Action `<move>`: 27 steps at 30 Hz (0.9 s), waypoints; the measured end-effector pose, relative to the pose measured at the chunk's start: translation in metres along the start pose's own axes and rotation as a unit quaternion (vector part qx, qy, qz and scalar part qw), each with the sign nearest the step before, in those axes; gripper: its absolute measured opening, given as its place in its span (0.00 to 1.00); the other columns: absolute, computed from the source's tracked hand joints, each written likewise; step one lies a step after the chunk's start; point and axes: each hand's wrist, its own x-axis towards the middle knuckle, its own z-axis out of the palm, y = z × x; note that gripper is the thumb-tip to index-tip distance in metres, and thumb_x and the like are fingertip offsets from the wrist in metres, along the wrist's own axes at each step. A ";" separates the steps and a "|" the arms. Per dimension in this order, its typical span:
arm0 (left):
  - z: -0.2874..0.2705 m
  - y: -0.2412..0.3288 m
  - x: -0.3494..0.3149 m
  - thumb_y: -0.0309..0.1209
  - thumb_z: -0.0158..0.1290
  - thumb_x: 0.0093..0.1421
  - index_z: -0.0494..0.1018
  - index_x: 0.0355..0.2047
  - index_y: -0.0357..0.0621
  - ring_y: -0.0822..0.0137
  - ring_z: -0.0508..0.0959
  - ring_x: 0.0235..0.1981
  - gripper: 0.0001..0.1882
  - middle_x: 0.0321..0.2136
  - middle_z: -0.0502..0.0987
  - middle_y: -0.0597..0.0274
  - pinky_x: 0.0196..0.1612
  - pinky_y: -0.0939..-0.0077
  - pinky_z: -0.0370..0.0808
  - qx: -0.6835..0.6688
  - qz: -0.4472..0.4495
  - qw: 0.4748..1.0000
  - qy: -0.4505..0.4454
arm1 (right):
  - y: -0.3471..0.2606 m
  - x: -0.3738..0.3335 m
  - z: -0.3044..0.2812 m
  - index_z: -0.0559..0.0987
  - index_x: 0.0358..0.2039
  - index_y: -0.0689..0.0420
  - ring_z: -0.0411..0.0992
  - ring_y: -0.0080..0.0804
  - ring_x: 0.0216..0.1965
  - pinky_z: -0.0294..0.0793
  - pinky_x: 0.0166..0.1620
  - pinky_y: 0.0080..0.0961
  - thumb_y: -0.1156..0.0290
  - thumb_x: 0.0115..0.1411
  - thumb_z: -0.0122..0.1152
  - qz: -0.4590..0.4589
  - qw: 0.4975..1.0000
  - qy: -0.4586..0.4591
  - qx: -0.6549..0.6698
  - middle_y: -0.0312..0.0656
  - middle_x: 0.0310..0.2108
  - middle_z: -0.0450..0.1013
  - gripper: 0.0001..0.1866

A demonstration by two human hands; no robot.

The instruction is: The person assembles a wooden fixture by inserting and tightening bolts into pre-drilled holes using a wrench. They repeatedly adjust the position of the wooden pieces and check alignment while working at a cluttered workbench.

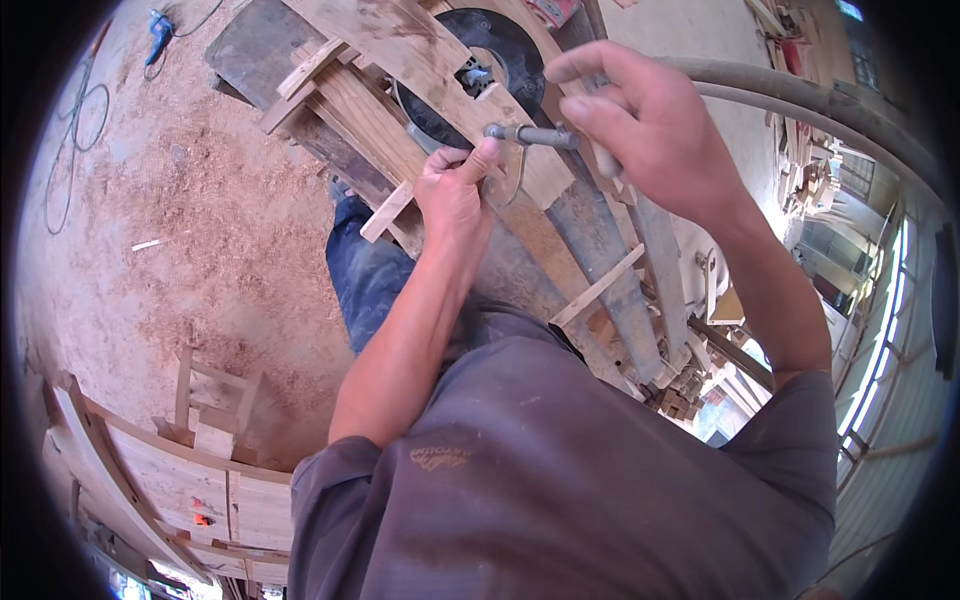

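Nearest: grey T-shirt (560, 460), filling lower centre; both bare forearms extend away from it.

Left hand (452, 195): fingers curled in narrow, thumb up against or just beside the collared left end of a grey metal rod (545, 137). Exact grip cannot be told. Right hand (655, 130): half open, thumb and forefinger spread, beside the rod's other end; contact not resolvable.

Rod position: above the near end of a pale notched board (400, 40). Long axis runs left to right, dipping slightly rightward, from left thumb toward right hand; it crosses the board's diagonal line.

Surroundings: loose wooden stick (600, 287) across metal strips (590, 240) of the bench, right of centre; short batten (387, 212) left of the left wrist. Black disc (525, 60) beneath the board, partly covered by it. Dark curved pipe (780, 75) behind the right hand.

Farther: floor strewn with shavings (220, 200); blue power drill (160, 35) at upper left.

Obscured: left fingertips, the rod's underside; a curved piece below the rod is indistinct.
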 end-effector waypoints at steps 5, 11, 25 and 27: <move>-0.003 0.002 0.000 0.23 0.65 0.58 0.71 0.28 0.41 0.70 0.76 0.28 0.11 0.26 0.77 0.60 0.34 0.77 0.74 0.017 -0.004 0.999 -0.028 | 0.011 -0.006 -0.003 0.78 0.36 0.61 0.72 0.34 0.35 0.70 0.36 0.29 0.73 0.48 0.61 -0.447 0.839 0.015 -0.310 0.40 0.29 0.71 0.13; -0.004 0.001 0.000 0.22 0.65 0.57 0.71 0.28 0.40 0.71 0.77 0.28 0.11 0.26 0.78 0.60 0.33 0.77 0.74 0.021 0.011 0.999 -0.029 | -0.009 0.002 -0.004 0.77 0.29 0.61 0.71 0.37 0.35 0.71 0.40 0.32 0.73 0.43 0.60 -0.436 0.790 -0.111 -0.416 0.42 0.29 0.71 0.11; -0.005 0.000 0.001 0.24 0.65 0.58 0.71 0.28 0.39 0.69 0.76 0.24 0.11 0.25 0.77 0.60 0.31 0.76 0.75 0.037 0.011 0.999 -0.024 | 0.013 0.006 0.020 0.75 0.46 0.67 0.75 0.38 0.23 0.74 0.31 0.33 0.69 0.56 0.59 -0.247 0.929 0.004 -0.276 0.50 0.24 0.76 0.19; -0.008 -0.002 0.003 0.24 0.65 0.59 0.71 0.28 0.40 0.69 0.77 0.25 0.11 0.25 0.78 0.60 0.31 0.76 0.76 0.043 0.016 0.998 -0.030 | 0.015 0.010 0.027 0.71 0.53 0.68 0.76 0.40 0.19 0.73 0.24 0.33 0.69 0.59 0.58 -0.134 0.986 0.047 -0.090 0.54 0.25 0.77 0.23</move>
